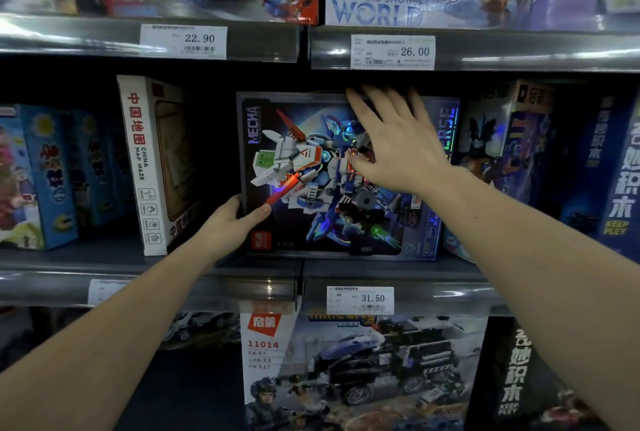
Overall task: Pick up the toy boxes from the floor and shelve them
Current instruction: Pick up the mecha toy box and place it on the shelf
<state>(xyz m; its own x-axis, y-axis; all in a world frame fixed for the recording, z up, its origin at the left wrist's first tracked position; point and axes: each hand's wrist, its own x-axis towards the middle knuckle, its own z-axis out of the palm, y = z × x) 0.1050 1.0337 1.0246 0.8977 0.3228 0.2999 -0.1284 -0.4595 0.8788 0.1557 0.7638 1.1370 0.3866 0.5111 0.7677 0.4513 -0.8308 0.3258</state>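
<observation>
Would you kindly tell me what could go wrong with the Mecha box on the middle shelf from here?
1. The right hand only presses flat on the Mecha box, so if the left hand, gripping its lower left edge, lets go early, the box might tip forward off the shelf.
2. Sliding it left could knock the upright China Map Maze box beside it.
</observation>
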